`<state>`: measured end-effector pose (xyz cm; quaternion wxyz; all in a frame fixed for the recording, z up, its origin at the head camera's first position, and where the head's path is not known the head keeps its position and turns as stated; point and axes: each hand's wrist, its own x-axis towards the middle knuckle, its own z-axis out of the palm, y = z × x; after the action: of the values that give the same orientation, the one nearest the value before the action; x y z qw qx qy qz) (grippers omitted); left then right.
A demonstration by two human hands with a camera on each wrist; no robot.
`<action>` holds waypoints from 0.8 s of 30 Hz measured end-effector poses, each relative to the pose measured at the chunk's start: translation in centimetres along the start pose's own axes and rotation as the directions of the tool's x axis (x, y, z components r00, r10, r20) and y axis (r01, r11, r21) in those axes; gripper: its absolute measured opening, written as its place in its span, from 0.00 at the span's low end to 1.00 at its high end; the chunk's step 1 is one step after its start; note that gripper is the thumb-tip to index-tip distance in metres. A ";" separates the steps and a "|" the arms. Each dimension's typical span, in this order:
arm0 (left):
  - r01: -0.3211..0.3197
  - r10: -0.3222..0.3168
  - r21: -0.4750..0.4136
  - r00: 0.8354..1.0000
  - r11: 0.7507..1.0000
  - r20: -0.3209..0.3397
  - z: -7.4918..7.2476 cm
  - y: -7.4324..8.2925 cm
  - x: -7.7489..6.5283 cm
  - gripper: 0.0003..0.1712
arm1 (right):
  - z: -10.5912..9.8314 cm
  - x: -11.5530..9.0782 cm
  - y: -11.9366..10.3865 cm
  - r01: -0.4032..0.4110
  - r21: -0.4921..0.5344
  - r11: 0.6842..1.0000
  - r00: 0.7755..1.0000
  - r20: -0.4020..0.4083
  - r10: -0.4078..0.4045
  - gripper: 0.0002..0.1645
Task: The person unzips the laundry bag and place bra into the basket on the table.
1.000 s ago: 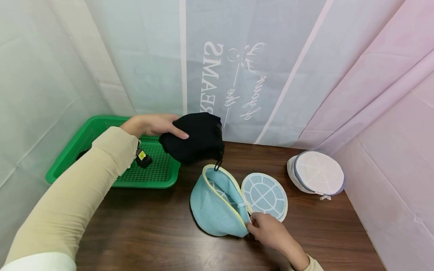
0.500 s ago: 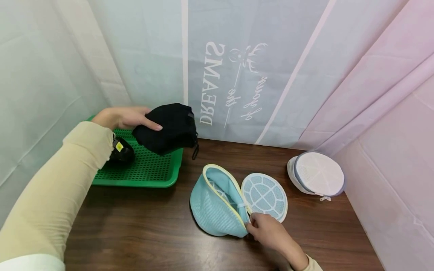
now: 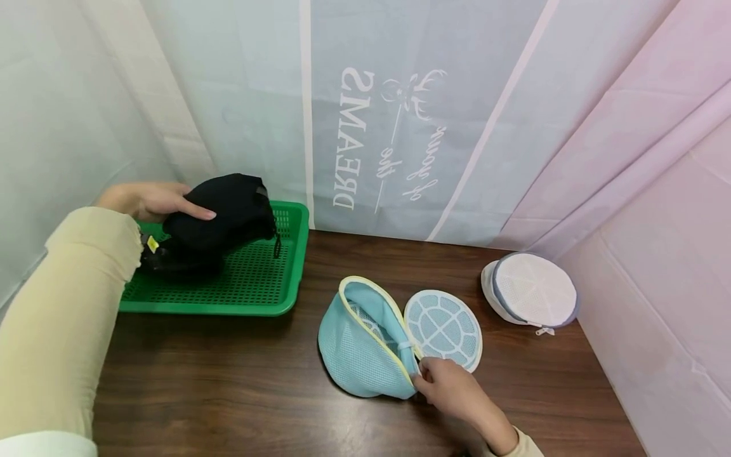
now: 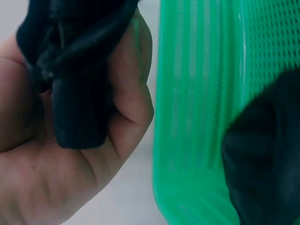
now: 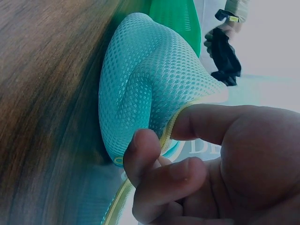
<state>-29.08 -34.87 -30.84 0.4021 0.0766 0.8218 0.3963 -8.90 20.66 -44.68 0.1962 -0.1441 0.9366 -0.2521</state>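
In the head view my left hand (image 3: 157, 200) holds a folded black cloth item (image 3: 228, 212) above the green basket (image 3: 251, 310), thumb on top. A small cord loop hangs from its right end. The left wrist view shows this hand's fingers (image 4: 129, 89) curled round the black cloth. My right hand (image 3: 454, 388) pinches the yellow-edged rim of a light blue mesh laundry bag (image 3: 362, 355), whose mouth gapes. In the right wrist view thumb and fingers hold the zipper edge (image 5: 169, 129). The bag's round ribbed lid (image 3: 444, 330) lies folded back.
Another dark item (image 3: 185, 263) lies in the basket, partly hidden. A white mesh laundry bag (image 3: 533, 289) with a zipper sits at the right by the curtain. A printed curtain (image 3: 377, 114) hangs behind the brown wooden table (image 3: 228, 387).
My left hand has carried the black cloth leftward, from above the blue mesh bag to over the green basket. My right hand stays at the bag's rim.
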 end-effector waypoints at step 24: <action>0.261 -0.163 0.307 0.937 0.915 -0.310 0.4 -4.9 -1.6 0.62 | -0.1 0.0 0.1 0.000 0.000 1.000 1.000 -0.004 0.000 0.16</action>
<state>-26.82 -38.66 -33.48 0.3043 -0.0011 0.9298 0.2072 -8.96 20.78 -44.67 0.1944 -0.1433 0.9370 -0.2524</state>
